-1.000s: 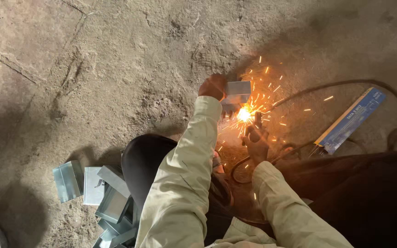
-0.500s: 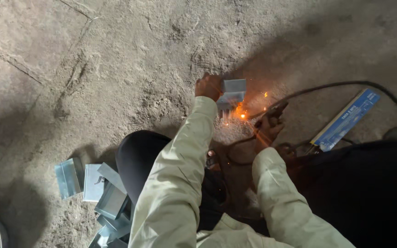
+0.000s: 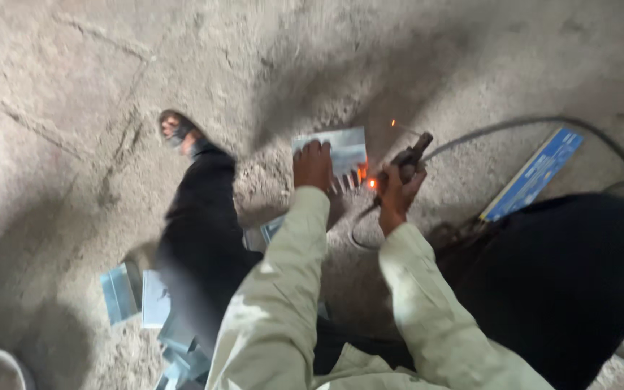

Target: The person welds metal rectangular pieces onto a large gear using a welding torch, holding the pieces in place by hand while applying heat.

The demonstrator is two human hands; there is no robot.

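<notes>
Across the whole view, rough grey concrete floor [image 3: 74, 79], cracked in long lines. Lower right, a big dark mass, likely clothing, blurred. Centre left, a leg in black trousers [image 3: 196, 238] stretched out toward a sandalled foot [image 3: 176, 130]. Two pale sleeves reaching up from the bottom edge. Beside the leg at lower left, a loose heap of small grey metal pieces [image 3: 142, 300], well apart from both hands. At right, a long blue box [image 3: 536, 173] lying slantwise, with a dark cable [image 3: 514, 124] curving past it.

Centre, a flat grey metal plate [image 3: 337, 150] on the floor, long axis running left to right. Left hand [image 3: 313, 165] laid on its near left edge, fingers together and pressed flat against it, pinning rather than gripping. Right hand [image 3: 397, 193] just to the right of the plate, fingers wrapped tight around a rod holder [image 3: 414, 153] that points up and away to the right. Between the two hands, at the plate's lower right corner, a small orange glow [image 3: 367, 178] with one stray spark above. Plate lying to the left of the right hand, nearer the left hand, which already touches it; holder tip near the glowing corner, contact too blurred to tell.
</notes>
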